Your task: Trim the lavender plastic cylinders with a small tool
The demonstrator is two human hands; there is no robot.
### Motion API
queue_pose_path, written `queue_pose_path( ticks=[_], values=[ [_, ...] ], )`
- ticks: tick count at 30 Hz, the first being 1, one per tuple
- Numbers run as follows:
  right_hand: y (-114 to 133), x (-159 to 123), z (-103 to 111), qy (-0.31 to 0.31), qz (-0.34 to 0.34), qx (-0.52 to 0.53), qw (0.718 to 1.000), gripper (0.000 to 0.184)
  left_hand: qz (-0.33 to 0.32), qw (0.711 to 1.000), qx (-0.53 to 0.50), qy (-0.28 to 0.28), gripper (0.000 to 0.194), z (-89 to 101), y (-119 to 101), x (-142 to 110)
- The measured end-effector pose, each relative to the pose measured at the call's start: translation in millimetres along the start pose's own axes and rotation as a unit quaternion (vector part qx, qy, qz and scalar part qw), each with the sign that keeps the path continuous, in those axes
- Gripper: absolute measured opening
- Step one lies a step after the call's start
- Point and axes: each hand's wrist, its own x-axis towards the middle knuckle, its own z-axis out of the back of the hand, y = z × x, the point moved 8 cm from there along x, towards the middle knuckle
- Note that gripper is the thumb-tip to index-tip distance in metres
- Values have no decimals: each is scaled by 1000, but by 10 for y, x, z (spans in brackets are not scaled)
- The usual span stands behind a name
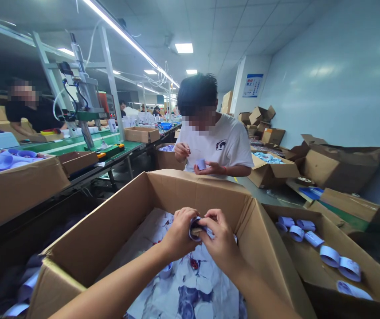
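Note:
My left hand [179, 235] and my right hand [221, 241] meet over a large open cardboard box [110, 230]. Both are closed on one small pale blue paper band [196, 227], curled into a ring, with fingers pinching it from either side. Under my hands the box holds a heap of flat pale blue and white paper pieces [190, 288].
A second open box [309, 270] at right holds several curled blue bands [329, 256]. A person in a white T-shirt [214, 144] faces me, holding a similar band. A conveyor bench with a press machine [86, 110] runs along the left. More cartons [339, 166] stand by the right wall.

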Motion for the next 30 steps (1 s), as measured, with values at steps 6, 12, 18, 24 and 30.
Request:
queue_pose_path(
  ticks=[6, 12, 18, 24, 30],
  values=[
    [-22, -6, -57, 36, -9, 14, 999, 17, 4, 1000, 2, -16, 41, 8, 32, 8],
    [-12, -37, 11, -21, -46, 3, 999, 13, -28, 999, 19, -22, 37, 7, -67, 9],
    [3, -78, 43, -43, -82, -73, 993, 19, -37, 998, -12, 47, 31, -73, -157, 10],
    [67, -79, -38, 41, -64, -173, 982, 25, -27, 986, -1, 165, 27, -207, -162, -1],
    [28, -114, -95, 103, -110, -213, 965, 27, -3, 973, 9, 230, 30, -275, -155, -68]
  ],
)
